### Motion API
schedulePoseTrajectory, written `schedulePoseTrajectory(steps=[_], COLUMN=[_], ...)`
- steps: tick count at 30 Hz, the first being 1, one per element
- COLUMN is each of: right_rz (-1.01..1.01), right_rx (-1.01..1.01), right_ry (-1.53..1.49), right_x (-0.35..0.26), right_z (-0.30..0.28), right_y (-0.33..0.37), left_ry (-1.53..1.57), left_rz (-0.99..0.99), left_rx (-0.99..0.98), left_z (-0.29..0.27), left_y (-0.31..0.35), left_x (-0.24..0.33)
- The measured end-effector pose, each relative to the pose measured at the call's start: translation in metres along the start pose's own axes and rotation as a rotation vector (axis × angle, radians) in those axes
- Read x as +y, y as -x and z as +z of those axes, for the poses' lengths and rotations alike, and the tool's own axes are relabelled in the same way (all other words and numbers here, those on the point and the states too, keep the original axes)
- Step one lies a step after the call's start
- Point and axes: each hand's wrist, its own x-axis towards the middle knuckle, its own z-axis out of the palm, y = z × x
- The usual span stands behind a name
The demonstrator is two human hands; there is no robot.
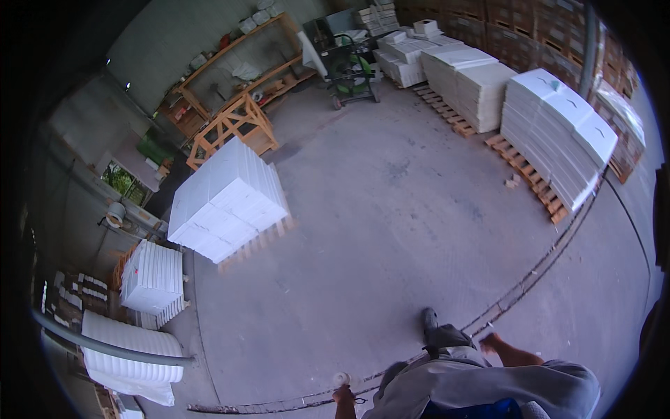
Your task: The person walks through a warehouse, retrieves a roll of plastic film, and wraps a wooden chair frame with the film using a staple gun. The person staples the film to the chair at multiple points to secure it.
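At the lower edge, my left hand (343,394) is closed around a small round white roll (341,379), which looks like tape. A thin dark loop (359,401) shows beside that hand; I cannot make out what it belongs to. My right hand (491,341) hangs low on the right, near a track in the floor. It is small and dim in the picture, and its finger positions are unclear. Nothing shows in it. My dark shoe (429,319) is on the concrete floor between the two hands.
A wrapped white stack (227,202) stands on a pallet ahead left. White board stacks (555,133) on pallets line the right. A green hand truck (354,73) and a wooden frame (234,129) are farther back. White foam rolls (132,346) lie left behind a grey pipe (112,343).
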Motion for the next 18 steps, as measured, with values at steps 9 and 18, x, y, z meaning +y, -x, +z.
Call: schedulePoseTrajectory(steps=[9,18], right_rz=[-0.378,-0.293], right_rx=[0.422,0.227], right_ry=[-0.233,-0.088], right_x=[-0.546,-0.639], right_z=[-0.378,-0.430], right_y=[-0.063,-0.184], left_ry=[0.052,-0.013], left_rz=[-0.130,-0.077], left_rx=[0.082,-0.053], left_z=[0.144,0.279], left_y=[-0.060,-0.163], left_x=[0.212,0.497])
